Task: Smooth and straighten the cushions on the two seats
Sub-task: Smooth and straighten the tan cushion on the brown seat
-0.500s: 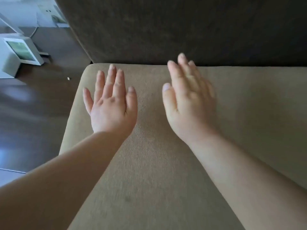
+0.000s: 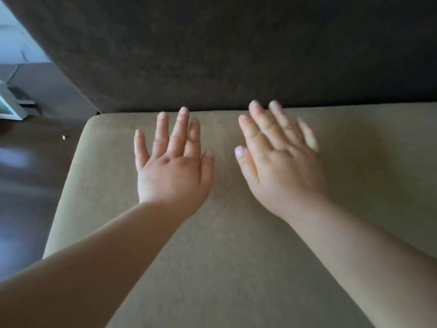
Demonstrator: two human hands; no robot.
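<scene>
A tan seat cushion (image 2: 236, 268) fills the lower part of the head view, its back edge meeting a dark brown backrest (image 2: 236, 50). My left hand (image 2: 172, 169) lies palm down over the cushion's rear left part, fingers spread. My right hand (image 2: 281, 162) hovers or rests palm down just to the right, its fingertips reaching the seam with the backrest; the fingers are blurred. Neither hand holds anything. Both bare forearms stretch in from the bottom corners.
The cushion's left edge (image 2: 63, 197) drops to a dark glossy floor (image 2: 28, 185). A small white device (image 2: 9, 107) sits at the far left edge, beside pale furniture. A tiny speck (image 2: 64, 137) lies on the floor near the cushion's corner.
Both hands have slid toward the backrest and their fingers have spread apart. The view has shifted so more of the backrest shows.
</scene>
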